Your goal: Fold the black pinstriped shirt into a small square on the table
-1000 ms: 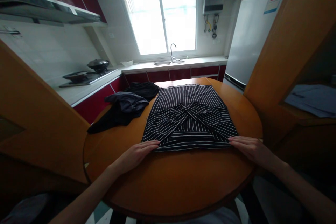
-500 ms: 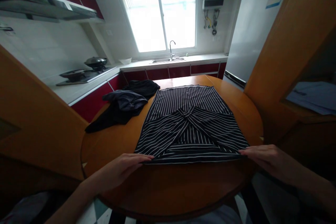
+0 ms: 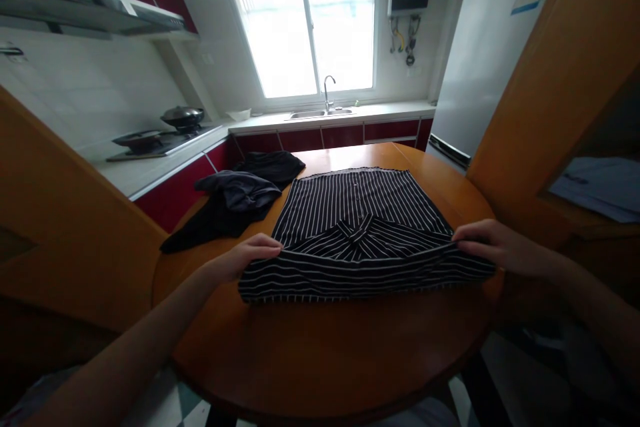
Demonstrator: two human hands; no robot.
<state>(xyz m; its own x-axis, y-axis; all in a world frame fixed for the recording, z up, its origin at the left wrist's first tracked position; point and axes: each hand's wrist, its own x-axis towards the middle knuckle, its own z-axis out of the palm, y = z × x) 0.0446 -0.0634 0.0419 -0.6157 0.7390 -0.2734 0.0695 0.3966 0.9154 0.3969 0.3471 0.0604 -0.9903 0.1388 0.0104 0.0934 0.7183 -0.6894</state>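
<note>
A black shirt with white stripes point(image 3: 357, 197) lies spread on the round wooden table point(image 3: 340, 353), its sleeves crossed over the body. Its near edge is lifted and held taut between my two hands. My left hand point(image 3: 247, 255) pinches the left end of that edge, with the fingers closed. At the right end, my right hand point(image 3: 493, 245) pinches the cloth between thumb and fingers. The raised strip hangs as a band in front of the crossed sleeves and covers their lower part.
Dark clothes point(image 3: 240, 193) lie heaped at the table's left side. Beyond the table run a counter with a sink point(image 3: 307, 115) and a stove point(image 3: 165, 145) with pans. A fridge point(image 3: 485, 53) stands at right. Wooden door frames flank both sides.
Both hands have risen and moved away from me, lifting the shirt's near edge off the table. The cloth now folds up over the lower sleeves. The dark clothes have stayed put.
</note>
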